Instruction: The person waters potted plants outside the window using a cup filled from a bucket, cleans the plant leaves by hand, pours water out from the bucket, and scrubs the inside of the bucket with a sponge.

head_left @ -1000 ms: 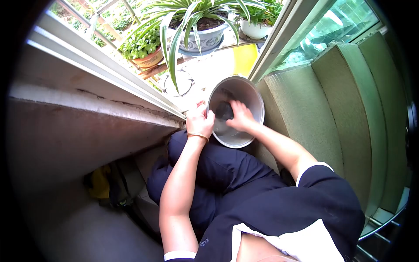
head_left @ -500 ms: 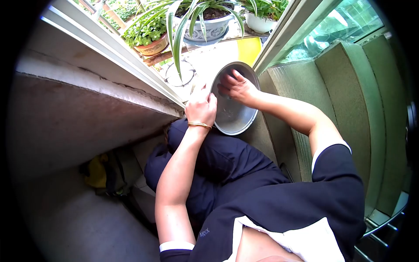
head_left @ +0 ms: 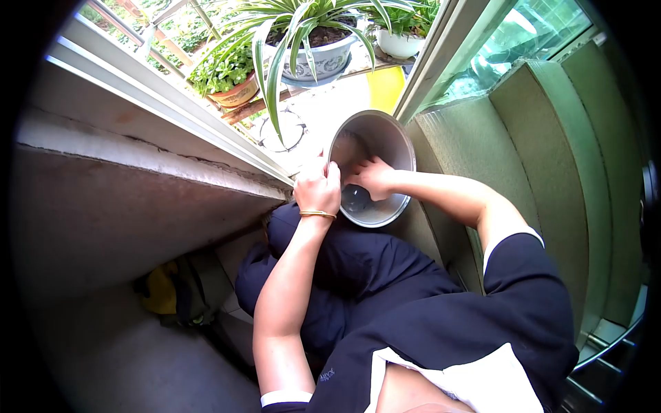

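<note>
A round grey metal pot [head_left: 394, 138] is tilted so that its mouth faces me, just above my knees. My left hand [head_left: 318, 186] is closed on its left rim, a gold-coloured bracelet round the wrist. Inside the pot, low on the inner wall, is my right hand [head_left: 373, 179], its fingers pointing left and partly blurred. Whether those fingers hold anything cannot be made out. Near the fingertips, a dark, shiny patch [head_left: 355, 198] shows at the pot's bottom.
Potted plants [head_left: 320, 58] stand on a ledge beyond the open window frame, near a yellow object [head_left: 387, 88]. Curved greenish steps or panels [head_left: 482, 151] rise on the right. A low wall [head_left: 138, 199] runs left, with a yellow and dark bag [head_left: 165, 292] below it.
Since half a second ago, the pot has tilted less sharply and sits slightly lower in view. My right hand has moved from the pot's upper part down towards its bottom.
</note>
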Available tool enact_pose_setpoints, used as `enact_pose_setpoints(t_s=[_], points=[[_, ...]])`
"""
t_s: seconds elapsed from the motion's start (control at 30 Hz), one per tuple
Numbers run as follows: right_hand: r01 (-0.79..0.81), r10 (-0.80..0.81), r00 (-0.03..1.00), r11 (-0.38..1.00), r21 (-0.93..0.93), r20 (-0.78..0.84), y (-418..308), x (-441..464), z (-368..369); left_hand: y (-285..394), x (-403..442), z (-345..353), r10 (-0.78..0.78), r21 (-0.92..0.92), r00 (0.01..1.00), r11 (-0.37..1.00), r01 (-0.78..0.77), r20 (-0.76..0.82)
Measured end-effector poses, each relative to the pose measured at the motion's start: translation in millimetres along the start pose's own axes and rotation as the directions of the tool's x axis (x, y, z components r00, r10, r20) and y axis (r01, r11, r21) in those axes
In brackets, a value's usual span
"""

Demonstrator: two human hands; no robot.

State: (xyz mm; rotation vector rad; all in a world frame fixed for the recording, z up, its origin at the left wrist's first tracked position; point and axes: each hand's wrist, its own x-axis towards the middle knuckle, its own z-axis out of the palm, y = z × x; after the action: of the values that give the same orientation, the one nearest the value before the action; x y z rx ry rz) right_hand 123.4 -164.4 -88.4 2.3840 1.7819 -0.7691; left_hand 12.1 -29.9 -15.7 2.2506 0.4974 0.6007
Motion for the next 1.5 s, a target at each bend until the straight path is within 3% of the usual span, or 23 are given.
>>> enact_pose_setpoints(t_s=[0.03, 0.1, 0.13, 0.17, 0.23, 0.27, 0.3, 0.37, 0.43, 0.47, 0.5, 0.53, 0.57, 0.67, 0.77, 0.87, 0.9, 0.97, 1.0, 1.1, 1.2, 1.33, 1.5], points=[[-0.001, 0.001, 1.000, 1.000, -0.003, -0.005, -3, -2, -5, -2, 0, 0, -0.020, -0.019, 1.000, 1.000, 0.020, 0.002], [-0.066, 0.038, 0.996, 0.934, 0.351, 0.086, -5, -8, -13, -4, 0, 1, 0.005, -0.057, 0.999, 0.998, -0.007, -0.039], [-0.066, 0.009, 0.995, 0.813, 0.579, 0.100, 3, -1, -4, -4, 0, 0, -0.042, -0.045, 0.999, 0.998, 0.041, -0.006], [-0.066, 0.013, 0.995, 0.813, 0.578, 0.096, 10, -3, 0, -4, 0, -1, -0.088, -0.033, 0.996, 0.995, 0.089, 0.027], [-0.026, -0.022, 0.999, 0.468, 0.883, 0.041, 11, -12, -9, -8, -1, 1, -0.056, -0.075, 0.998, 0.996, 0.054, -0.017], [-0.028, 0.028, 0.999, 0.353, 0.935, 0.019, 12, -19, -13, -10, -1, 0, -0.082, -0.095, 0.997, 0.992, 0.082, -0.005], [-0.027, 0.026, 0.999, 0.358, 0.934, 0.019, 15, -23, -19, -14, -1, 1, -0.111, -0.113, 0.994, 0.987, 0.111, 0.006], [0.240, 0.107, 0.952, 0.316, 0.918, -0.286, 22, -31, -33, -21, -1, 4, -0.151, -0.101, 0.988, 0.983, 0.153, 0.031], [0.340, 0.149, 0.918, 0.180, 0.923, -0.367, 28, -41, -63, -25, -3, 9, -0.175, -0.108, 0.984, 0.978, 0.177, 0.025], [0.384, 0.167, 0.883, 0.280, 0.880, -0.439, 33, -45, -82, -25, -3, 9, -0.177, -0.111, 0.984, 0.978, 0.178, 0.020], [0.389, 0.235, 0.869, 0.220, 0.895, -0.435, 37, -47, -97, -21, -3, 8, -0.245, -0.104, 0.966, 0.962, 0.253, 0.083], [0.395, 0.266, 0.846, 0.267, 0.879, -0.461, 38, -52, -120, -18, -3, 7, -0.309, -0.093, 0.940, 0.942, 0.324, 0.146], [0.409, 0.319, 0.821, 0.249, 0.878, -0.473, 36, -55, -143, -16, -3, 7, -0.309, -0.098, 0.941, 0.941, 0.324, 0.142], [0.437, 0.428, 0.670, 0.433, 0.788, -0.606, 62, -33, -181, -17, -6, 11, -0.302, -0.127, 0.943, 0.939, 0.320, 0.142], [0.260, 0.516, 0.577, 0.620, 0.741, -0.634, 80, -15, -214, -25, -9, 18, -0.247, -0.152, 0.965, 0.954, 0.258, 0.087], [0.082, 0.481, 0.418, 0.825, 0.560, -0.770, 111, 15, -220, -24, -9, 19, -0.201, -0.139, 0.974, 0.967, 0.214, 0.101], [0.082, 0.479, 0.421, 0.826, 0.558, -0.771, 116, 21, -221, -27, -9, 21, -0.203, -0.141, 0.974, 0.966, 0.216, 0.099], [-0.103, 0.439, 0.373, 0.895, 0.434, -0.817, 126, 32, -222, -33, -9, 25, -0.146, -0.064, 0.983, 0.986, 0.154, 0.114], [-0.126, 0.423, 0.366, 0.905, 0.406, -0.829, 129, 38, -222, -25, -7, 18, -0.190, -0.055, 0.970, 0.978, 0.201, 0.152], [-0.211, 0.430, 0.401, 0.903, 0.375, -0.809, 136, 47, -221, -27, -5, 18, -0.204, -0.056, 0.959, 0.974, 0.219, 0.199], [-0.265, 0.440, 0.412, 0.895, 0.358, -0.798, 132, 53, -222, -31, -5, 20, -0.104, -0.113, 0.983, 0.986, 0.121, 0.150], [-0.378, 0.485, 0.402, 0.860, 0.342, -0.777, 123, 61, -225, -29, -3, 18, -0.145, -0.067, 0.963, 0.984, 0.164, 0.229], [-0.400, 0.498, 0.427, 0.853, 0.337, -0.754, 115, 68, -231, -17, -1, 10, -0.216, 0.006, 0.931, 0.975, 0.224, 0.293]])
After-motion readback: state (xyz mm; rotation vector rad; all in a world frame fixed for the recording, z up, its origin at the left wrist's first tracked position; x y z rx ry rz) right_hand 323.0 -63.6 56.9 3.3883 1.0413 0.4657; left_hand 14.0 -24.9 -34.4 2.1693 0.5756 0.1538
